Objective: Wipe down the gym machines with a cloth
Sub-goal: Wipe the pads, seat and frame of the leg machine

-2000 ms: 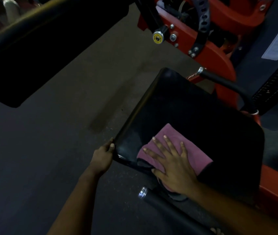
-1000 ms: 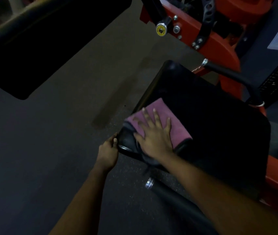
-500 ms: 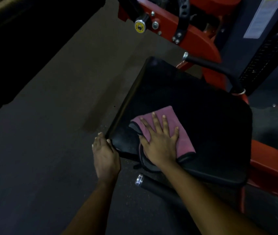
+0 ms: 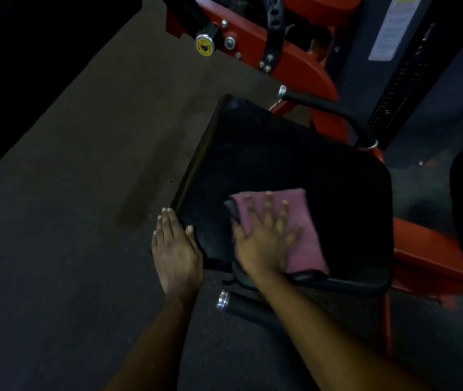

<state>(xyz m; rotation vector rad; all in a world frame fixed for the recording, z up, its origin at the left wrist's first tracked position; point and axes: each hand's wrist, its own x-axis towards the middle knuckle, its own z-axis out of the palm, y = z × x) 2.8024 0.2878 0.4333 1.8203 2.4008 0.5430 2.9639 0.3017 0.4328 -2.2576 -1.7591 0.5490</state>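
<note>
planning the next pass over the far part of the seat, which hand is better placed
Right. The right hand lies flat on the pink cloth on the seat pad; the left hand holds no cloth and rests at the pad's near-left corner.

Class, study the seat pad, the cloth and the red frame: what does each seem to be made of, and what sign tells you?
Seat pad: probably vinyl over padding; smooth black, faint sheen along its edge, rounded corners.
Cloth: soft fabric, perhaps microfibre; matt pink, folded, dark trim.
Red frame: likely painted metal; glossy, hard-edged, bolted.
</note>
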